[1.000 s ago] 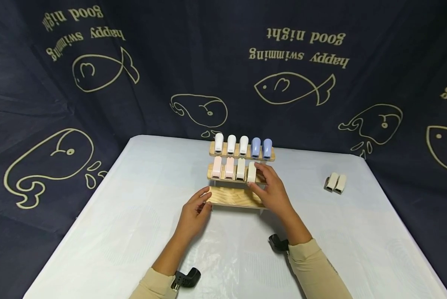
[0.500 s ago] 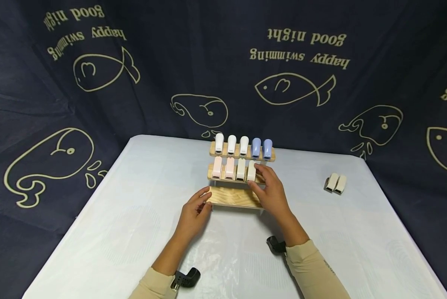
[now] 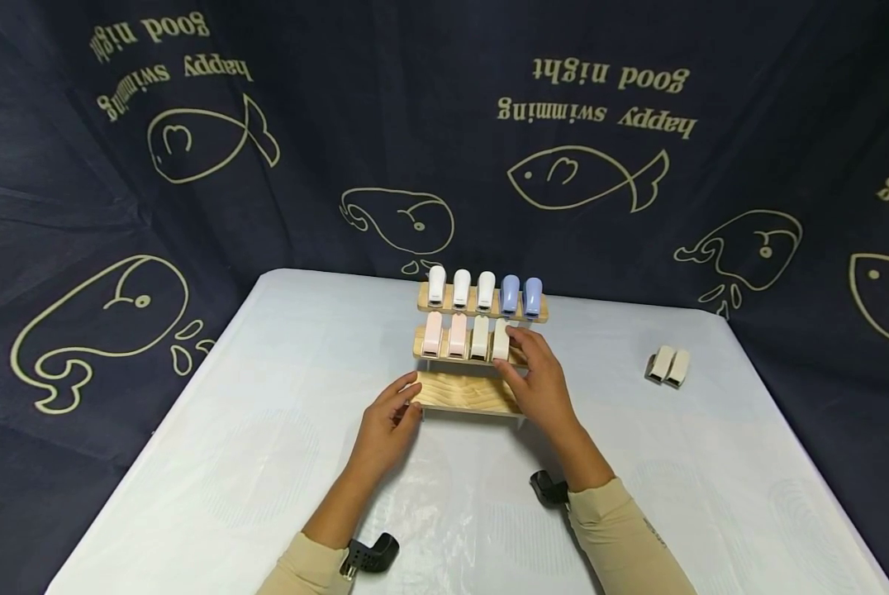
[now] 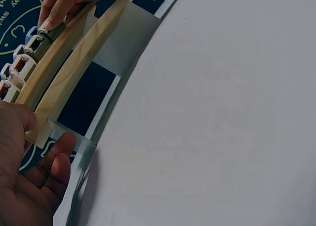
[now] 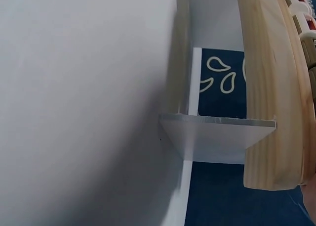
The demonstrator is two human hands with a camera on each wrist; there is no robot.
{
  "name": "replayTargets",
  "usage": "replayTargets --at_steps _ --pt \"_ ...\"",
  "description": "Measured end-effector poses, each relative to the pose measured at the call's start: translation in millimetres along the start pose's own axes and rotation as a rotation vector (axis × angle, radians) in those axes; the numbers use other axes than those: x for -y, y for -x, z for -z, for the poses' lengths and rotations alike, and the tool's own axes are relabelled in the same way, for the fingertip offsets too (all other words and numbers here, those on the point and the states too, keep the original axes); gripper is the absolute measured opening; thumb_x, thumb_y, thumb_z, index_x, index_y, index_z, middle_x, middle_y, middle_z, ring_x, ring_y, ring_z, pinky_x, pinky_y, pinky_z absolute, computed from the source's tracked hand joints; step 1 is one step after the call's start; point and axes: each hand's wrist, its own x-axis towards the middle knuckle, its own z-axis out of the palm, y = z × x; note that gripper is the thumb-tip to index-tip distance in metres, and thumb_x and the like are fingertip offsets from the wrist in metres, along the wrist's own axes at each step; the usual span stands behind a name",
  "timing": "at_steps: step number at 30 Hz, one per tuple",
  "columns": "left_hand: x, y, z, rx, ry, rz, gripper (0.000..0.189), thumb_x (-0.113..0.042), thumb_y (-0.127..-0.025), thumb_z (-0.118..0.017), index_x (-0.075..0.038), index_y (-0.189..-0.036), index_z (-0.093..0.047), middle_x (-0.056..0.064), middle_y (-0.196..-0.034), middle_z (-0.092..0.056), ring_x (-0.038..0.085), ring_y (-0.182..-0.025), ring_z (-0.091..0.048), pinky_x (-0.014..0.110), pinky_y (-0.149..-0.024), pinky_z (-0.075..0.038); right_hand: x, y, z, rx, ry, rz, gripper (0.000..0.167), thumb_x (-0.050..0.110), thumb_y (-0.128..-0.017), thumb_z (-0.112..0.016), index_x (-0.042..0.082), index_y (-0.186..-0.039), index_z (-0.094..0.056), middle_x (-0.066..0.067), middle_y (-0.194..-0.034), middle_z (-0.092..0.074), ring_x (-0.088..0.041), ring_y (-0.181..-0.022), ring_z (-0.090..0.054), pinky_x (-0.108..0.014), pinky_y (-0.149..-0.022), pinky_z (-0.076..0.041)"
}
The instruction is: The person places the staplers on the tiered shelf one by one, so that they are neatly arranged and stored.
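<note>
In the head view, my right hand [image 3: 544, 384] pinches a cream mini stapler [image 3: 501, 340] between thumb and fingers, at the right of the middle row on a three-step wooden display rack [image 3: 467, 392]. Left of it stand another cream stapler [image 3: 479, 339] and two pink staplers [image 3: 457, 335]. My left hand [image 3: 383, 426] holds the left end of the lowest board. The left wrist view shows that hand's thumb by the board end and its fingers curled beside the clear support [image 4: 74, 134]. The right wrist view shows mostly the rack's wooden board [image 5: 274, 87]; the pinch is hidden there.
On the top step stand three white staplers [image 3: 462, 289] and two blue staplers [image 3: 532, 297]. Two more cream staplers [image 3: 669, 366] lie side by side on the white table [image 3: 266, 463] at the right. A dark printed cloth [image 3: 303, 124] hangs behind the table.
The pinched cream stapler has shifted slightly back on the middle step, and my right forearm has moved a little left. My left hand stays at the rack's left end.
</note>
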Motion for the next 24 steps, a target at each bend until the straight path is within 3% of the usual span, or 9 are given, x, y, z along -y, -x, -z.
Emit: replayTargets --at_steps 24 --pt "-3.0 0.4 1.0 0.009 -0.015 -0.005 0.030 0.013 -0.091 -0.060 0.018 -0.121 -0.060 0.026 -0.137 -0.055 0.034 -0.083 -0.068 0.021 -0.071 -0.055 -2.7 1.5 -2.7 -0.023 0.015 0.008 0.052 0.012 -0.090 -0.076 0.001 -0.136 -0.056 -0.015 -0.131 -0.057 -0.029 -0.113 -0.060 -0.046 -0.097 -0.049"
